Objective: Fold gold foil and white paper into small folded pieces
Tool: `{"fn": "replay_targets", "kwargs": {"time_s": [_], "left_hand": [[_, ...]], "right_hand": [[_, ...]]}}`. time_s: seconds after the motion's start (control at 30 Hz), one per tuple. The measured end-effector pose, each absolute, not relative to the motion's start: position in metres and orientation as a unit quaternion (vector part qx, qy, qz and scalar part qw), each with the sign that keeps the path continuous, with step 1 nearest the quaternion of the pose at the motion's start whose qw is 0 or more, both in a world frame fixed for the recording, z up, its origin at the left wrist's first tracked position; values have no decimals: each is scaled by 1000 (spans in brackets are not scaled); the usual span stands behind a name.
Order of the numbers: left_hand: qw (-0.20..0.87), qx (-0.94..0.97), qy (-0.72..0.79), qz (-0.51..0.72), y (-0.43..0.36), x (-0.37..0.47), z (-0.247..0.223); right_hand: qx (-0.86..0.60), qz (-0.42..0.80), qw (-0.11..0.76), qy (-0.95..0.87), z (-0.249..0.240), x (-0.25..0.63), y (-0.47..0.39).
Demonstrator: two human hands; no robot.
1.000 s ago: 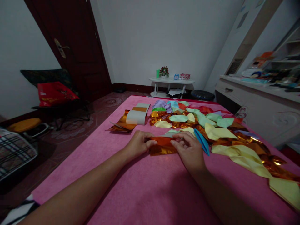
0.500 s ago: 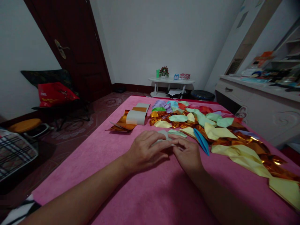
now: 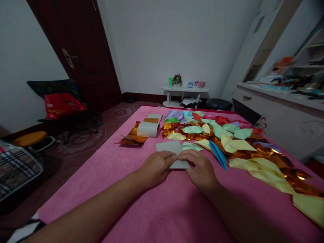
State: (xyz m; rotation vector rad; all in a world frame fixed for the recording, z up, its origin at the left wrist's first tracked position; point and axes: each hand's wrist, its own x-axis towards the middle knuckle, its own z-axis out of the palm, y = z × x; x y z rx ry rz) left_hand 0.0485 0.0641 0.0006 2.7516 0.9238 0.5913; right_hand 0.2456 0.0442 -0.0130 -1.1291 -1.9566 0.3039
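A pale grey sheet of paper (image 3: pixel 168 145) lies flat on the pink cloth in front of me, its near part showing between my hands. My left hand (image 3: pixel 156 166) bears on its left side, fingers closed together with the tips at the sheet's middle. From the right, my right hand (image 3: pixel 200 166) meets it there, thumb and fingers gripping the paper. The fingers cover the sheet's centre. Just beyond the right hand are a pale green folded paper (image 3: pixel 191 146) and a blue folded paper (image 3: pixel 218 155).
Left of the far pile lies a stack of gold-and-grey paper sheets (image 3: pixel 147 129), partly curled. Folded yellow paper pieces (image 3: pixel 238 144) and shiny gold foil pieces (image 3: pixel 278 165) spread along the right side of the pink-covered table (image 3: pixel 106 202). A chair with a red bag (image 3: pixel 64 105) stands at left.
My hands have come down and drawn slightly toward me. The grey sheet, mostly hidden under the fingers before, now lies spread flat with more of it showing.
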Motion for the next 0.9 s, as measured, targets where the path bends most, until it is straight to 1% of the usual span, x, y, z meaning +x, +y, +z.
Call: {"fn": "replay_targets", "kwargs": {"time_s": [0.27, 0.43, 0.57, 0.67, 0.73, 0.8, 0.9], "left_hand": [[83, 948, 268, 152, 39, 32, 9], [107, 951, 250, 148, 35, 22, 6], [176, 940, 244, 162, 52, 17, 7], [270, 911, 240, 197, 63, 13, 6], [343, 868, 263, 245, 65, 12, 3], [394, 820, 303, 283, 65, 11, 1], [418, 781, 358, 294, 64, 13, -2]], "right_hand": [[-395, 58, 322, -859, -12, 253, 26], [-368, 92, 302, -875, -13, 262, 14], [-421, 155, 294, -844, -8, 262, 11], [-453, 208, 303, -812, -2, 258, 10], [-468, 240, 310, -792, 2, 255, 10], [-484, 255, 313, -776, 4, 251, 10], [-510, 255, 317, -758, 4, 247, 12]]}}
